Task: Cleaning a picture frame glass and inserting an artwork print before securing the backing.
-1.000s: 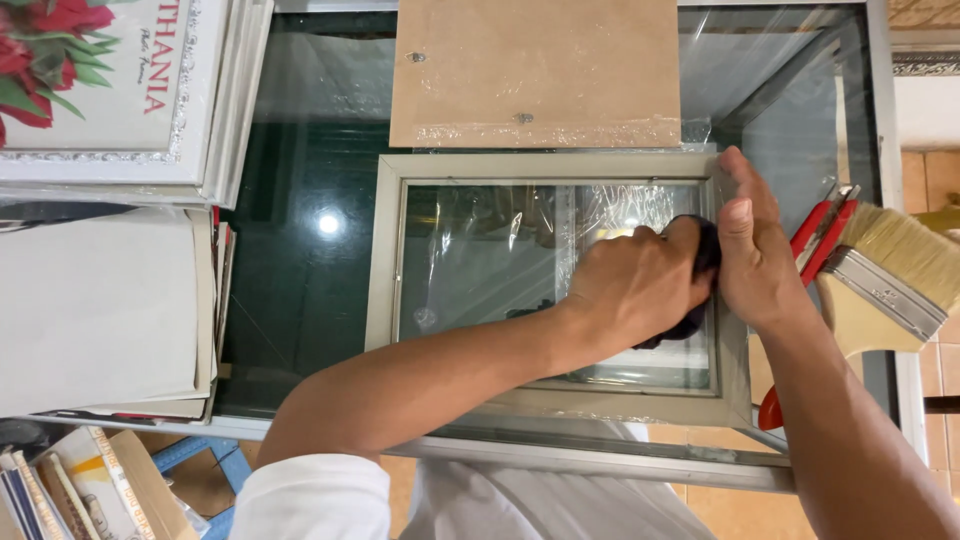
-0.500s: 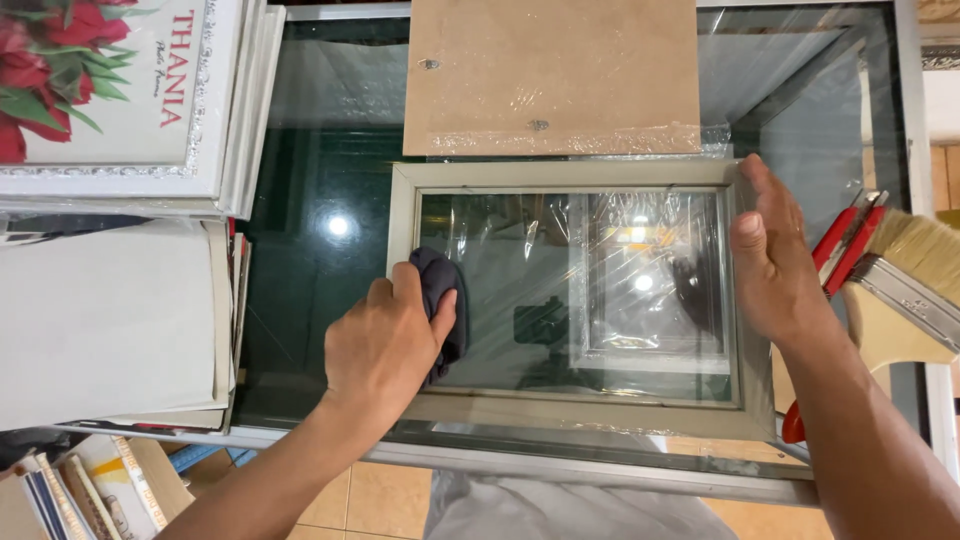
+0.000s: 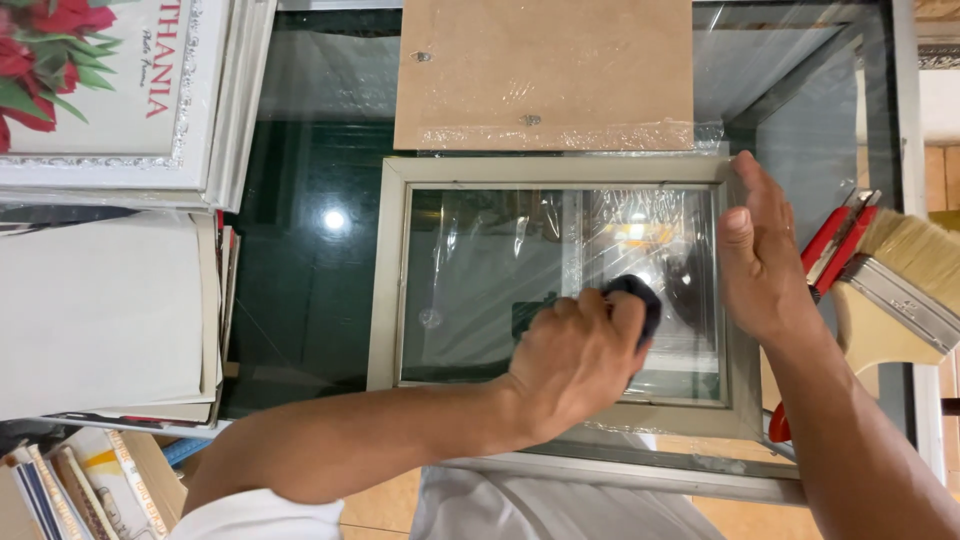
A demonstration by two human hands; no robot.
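A pale picture frame (image 3: pixel 560 172) lies flat on the glass-topped counter (image 3: pixel 310 280). A dark cloth (image 3: pixel 640 298) is gripped in the closed left hand (image 3: pixel 575 355) and pressed on the glazing, while the frame's right rail is steadied by the flat, open right hand (image 3: pixel 765 250). Excess pressure could crack the pane; a slipping frame could strike the nearby brush (image 3: pixel 905 285) and the red-handled tool (image 3: pixel 835 240).
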